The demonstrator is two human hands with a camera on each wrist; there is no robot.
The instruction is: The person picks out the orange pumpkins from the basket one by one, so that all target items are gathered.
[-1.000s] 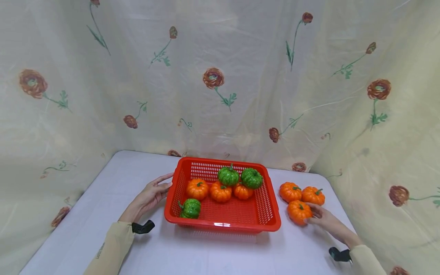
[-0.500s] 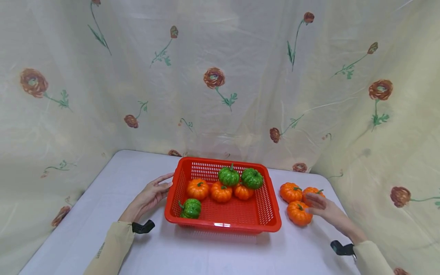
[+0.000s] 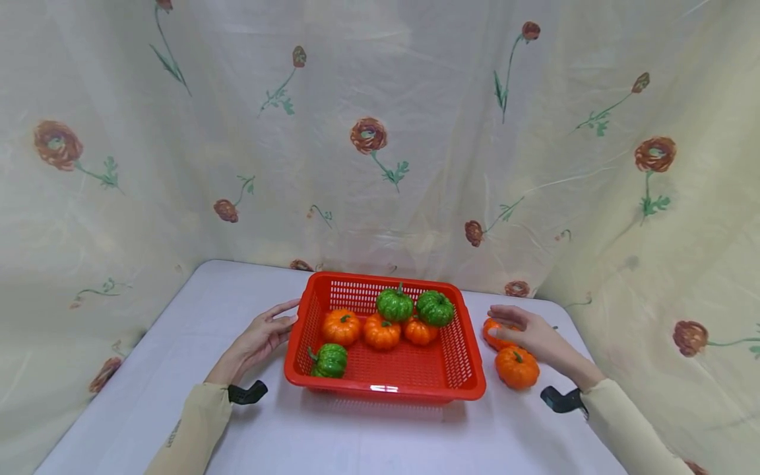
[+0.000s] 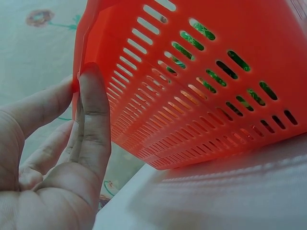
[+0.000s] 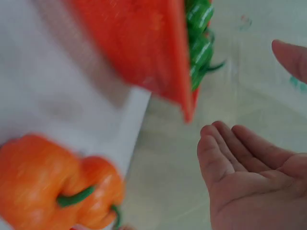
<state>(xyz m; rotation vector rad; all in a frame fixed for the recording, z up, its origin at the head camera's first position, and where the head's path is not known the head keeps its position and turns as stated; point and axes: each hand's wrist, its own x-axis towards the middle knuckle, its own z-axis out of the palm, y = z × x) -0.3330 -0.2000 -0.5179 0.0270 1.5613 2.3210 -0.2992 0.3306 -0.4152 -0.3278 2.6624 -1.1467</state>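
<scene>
In the head view a red plastic basket (image 3: 386, 388) holds several small orange pumpkins (image 3: 341, 327) and green pumpkins (image 3: 435, 308). My left hand (image 3: 261, 338) pinches its left rim; the left wrist view has the basket wall (image 4: 158, 110) between thumb and finger. Right of the basket, my right hand (image 3: 534, 336) hovers with relaxed, extended fingers and holds nothing. Under it lies a partly covered orange pumpkin (image 3: 494, 335), with another orange pumpkin (image 3: 517, 368) in front. A third one behind is hidden by the hand. The right wrist view has the bare palm (image 5: 254, 187).
A white-covered table (image 3: 380, 439) carries everything. A pale curtain (image 3: 415, 211) with printed flowers stands behind and along both sides. Black wrist cameras sit on the left wrist (image 3: 247, 392) and the right wrist (image 3: 563, 400).
My right hand has let go of the front orange pumpkin, lifted off, and moved back and leftward over the rear pumpkins. The left hand and basket stay in place.
</scene>
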